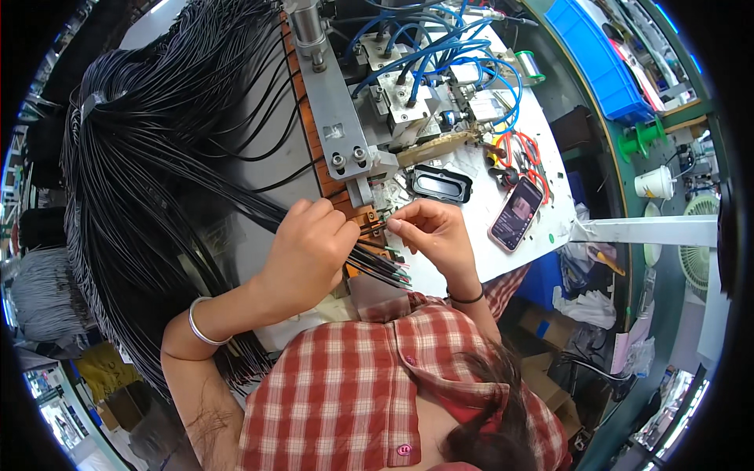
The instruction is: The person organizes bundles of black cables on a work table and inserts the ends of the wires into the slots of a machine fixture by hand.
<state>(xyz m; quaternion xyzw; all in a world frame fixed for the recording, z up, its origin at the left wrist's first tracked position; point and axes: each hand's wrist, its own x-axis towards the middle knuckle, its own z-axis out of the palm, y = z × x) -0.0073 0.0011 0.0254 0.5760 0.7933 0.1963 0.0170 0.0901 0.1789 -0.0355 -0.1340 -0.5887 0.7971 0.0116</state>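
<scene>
My left hand (308,250) is closed around a bunch of black cables (378,265), whose stripped ends show green and reddish wire tips past my fingers. Close beside it, my right hand (440,237) pinches the end of a thin black cable between thumb and forefinger. Both hands work at the near end of an orange-brown slotted rail (312,137), under the grey metal arm (334,129) of a bench machine. Behind my left hand, the cables run back into a very large black bundle (149,149). My left fingertips are partly hidden.
On the white bench lie a black oval-rimmed tray (441,185), a phone with a lit screen (516,213) and red-handled pliers (536,161). Blue air hoses (428,59) loop over metal blocks. A blue bin (597,59) stands at the far right, above a white cup (654,182).
</scene>
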